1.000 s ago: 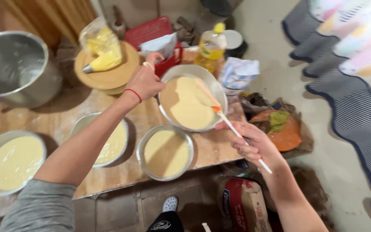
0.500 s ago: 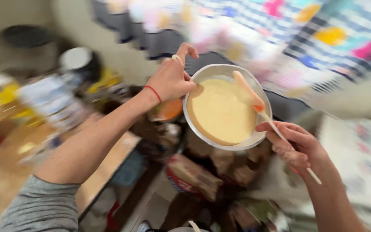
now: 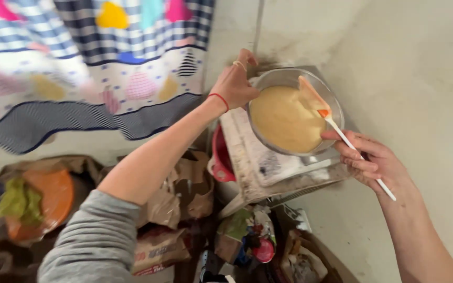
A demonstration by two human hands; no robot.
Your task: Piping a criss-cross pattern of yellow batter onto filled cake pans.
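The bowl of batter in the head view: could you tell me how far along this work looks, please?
Done: batter looks smooth. In hand: left hand grips the bowl rim; right hand holds the spatula, blade in the batter. Left: the bowl remains full, nothing poured.

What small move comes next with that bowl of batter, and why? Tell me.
Probably lower the metal bowl flat onto the worn white board beneath it. The left hand grips its rim, the right hand holds the spatula in the yellow batter, and the bowl looks tilted.
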